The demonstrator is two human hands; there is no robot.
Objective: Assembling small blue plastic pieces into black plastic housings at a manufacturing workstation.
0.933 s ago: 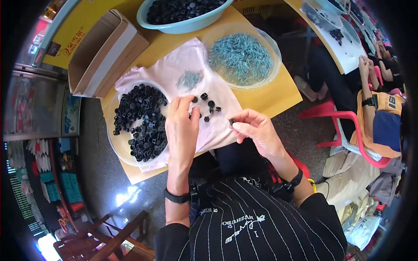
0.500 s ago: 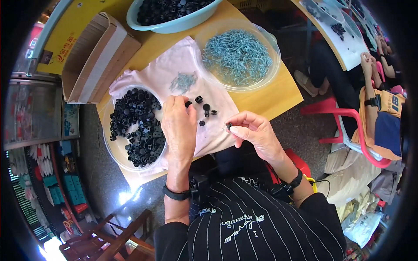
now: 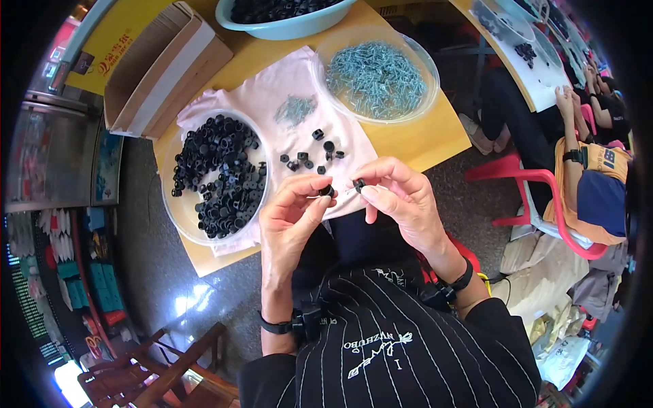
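Observation:
My left hand (image 3: pixel 294 216) pinches a round black plastic part (image 3: pixel 327 191) between thumb and fingers. Close by on the right, my right hand (image 3: pixel 403 200) grips a smaller black plastic piece (image 3: pixel 358 184) at its fingertips. The two pieces are held near each other, apart, over the front of a pale pink cloth (image 3: pixel 238 98). Just beyond them on the cloth lie several loose black parts (image 3: pixel 329 146). A small heap of screws (image 3: pixel 295 110) rests farther back. Fingers cover part of both held pieces.
A clear tub (image 3: pixel 178 221) of black parts stands at the left, another tub (image 3: pixel 430 95) with screws at the back right. A light-blue basin (image 3: pixel 292 28) and a cardboard box (image 3: pixel 163 75) are behind. A red chair (image 3: pixel 527 178) and another person (image 3: pixel 578 146) are at the right.
My left hand has come back from the loose parts toward my right hand, now with a black part in it. More loose parts show on the cloth. The view has shifted slightly.

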